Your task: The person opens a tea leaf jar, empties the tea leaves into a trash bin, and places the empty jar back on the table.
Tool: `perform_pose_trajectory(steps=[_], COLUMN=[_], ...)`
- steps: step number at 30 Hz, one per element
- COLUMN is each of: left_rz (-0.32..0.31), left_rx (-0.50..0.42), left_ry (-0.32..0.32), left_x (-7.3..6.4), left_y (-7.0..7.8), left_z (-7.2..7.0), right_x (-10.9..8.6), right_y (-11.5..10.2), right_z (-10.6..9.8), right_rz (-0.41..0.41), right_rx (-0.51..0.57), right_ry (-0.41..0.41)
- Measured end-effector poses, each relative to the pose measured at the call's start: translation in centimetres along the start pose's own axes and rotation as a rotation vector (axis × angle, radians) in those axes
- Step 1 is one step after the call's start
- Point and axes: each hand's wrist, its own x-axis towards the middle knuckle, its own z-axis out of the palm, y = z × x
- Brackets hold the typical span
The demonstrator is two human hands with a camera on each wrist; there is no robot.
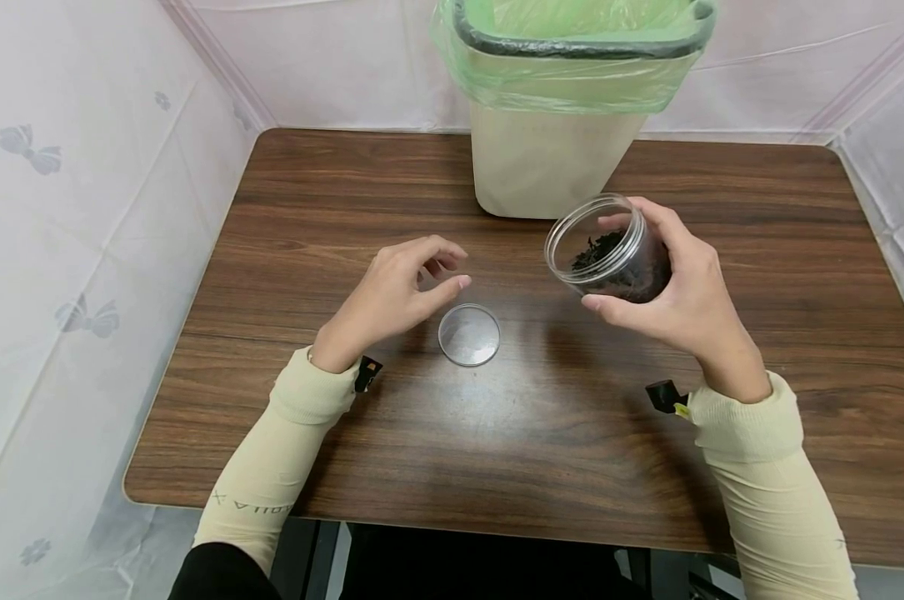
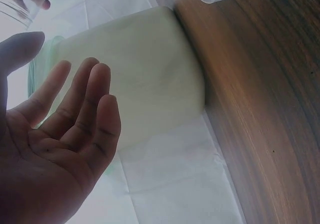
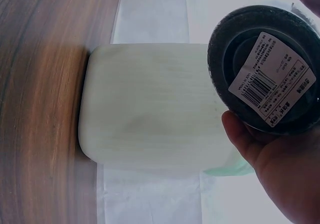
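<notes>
My right hand (image 1: pixel 684 287) grips a clear plastic jar (image 1: pixel 605 250), fingers and thumb round its sides. The jar is tilted, its open mouth facing left and up, above the table. Dark, crumbly dried leaves (image 1: pixel 600 250) lie inside it. In the right wrist view the jar's base shows a white barcode label (image 3: pixel 272 78). My left hand (image 1: pixel 399 292) hovers over the table with fingers loosely bent and nothing in its grasp. A round clear lid (image 1: pixel 469 335) lies on the table just right of and below that hand.
A cream bin (image 1: pixel 549 158) lined with a green plastic bag (image 1: pixel 564 79) stands at the back of the brown wooden table (image 1: pixel 332 192), close beyond the jar. White patterned sheeting (image 1: pixel 84 208) surrounds the table on the left, back and right.
</notes>
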Motion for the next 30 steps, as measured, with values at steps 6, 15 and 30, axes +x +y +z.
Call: perform_pose_trajectory(steps=[6, 15, 30], left_rz=[-0.022, -0.05, -0.067], left_rx=[-0.013, -0.031, -0.075], left_ry=[0.002, 0.008, 0.047], left_x=[0.0, 0.4, 1.3], left_y=[0.1, 0.5, 0.9], left_z=[-0.1, -0.6, -1.2], right_x=[0.1, 0.2, 1.0], right_y=[-0.1, -0.3, -3.8], right_z=[-0.1, -0.1, -0.2], right_rz=[-0.003, 0.02, -0.008], right_rx=[-0.023, -0.029, -0.034], right_ry=[0.001, 0.026, 0.047])
